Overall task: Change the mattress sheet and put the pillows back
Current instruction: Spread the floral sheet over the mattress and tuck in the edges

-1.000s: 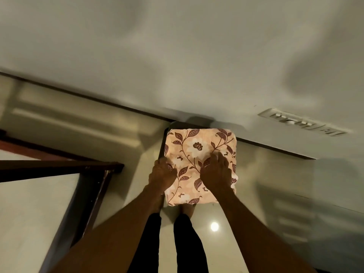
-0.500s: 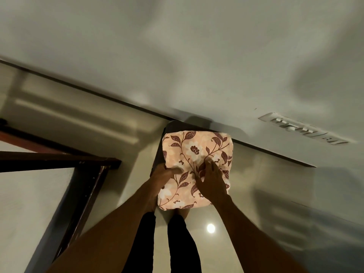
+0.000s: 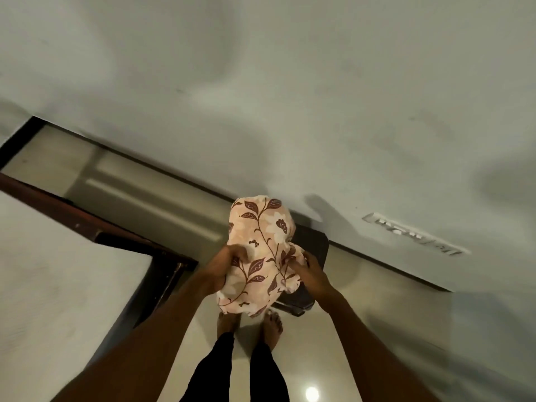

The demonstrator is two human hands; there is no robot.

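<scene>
Your left hand [image 3: 229, 264] and right hand [image 3: 311, 272] each pinch the folded floral sheet [image 3: 261, 253] above a dark stool [image 3: 311, 248].

both hands, left hand [image 3: 232, 264] and right hand [image 3: 311, 272], gripping a bunched floral sheet [image 3: 261, 253] | dark stool [image 3: 311, 250] underneath (partly hidden) | bare mattress [image 3: 52, 285] to the left

On the pale wall at your right, a strip of raised lettering [image 3: 412, 233] runs slantwise above the dark skirting line; you see it upside down and smeared by motion, and you cannot make out a single letter or word of it. The floral sheet [image 3: 261, 250] you hold carries only a printed pattern of leaves and flowers. You find no other legible text, number, label or brand.
</scene>
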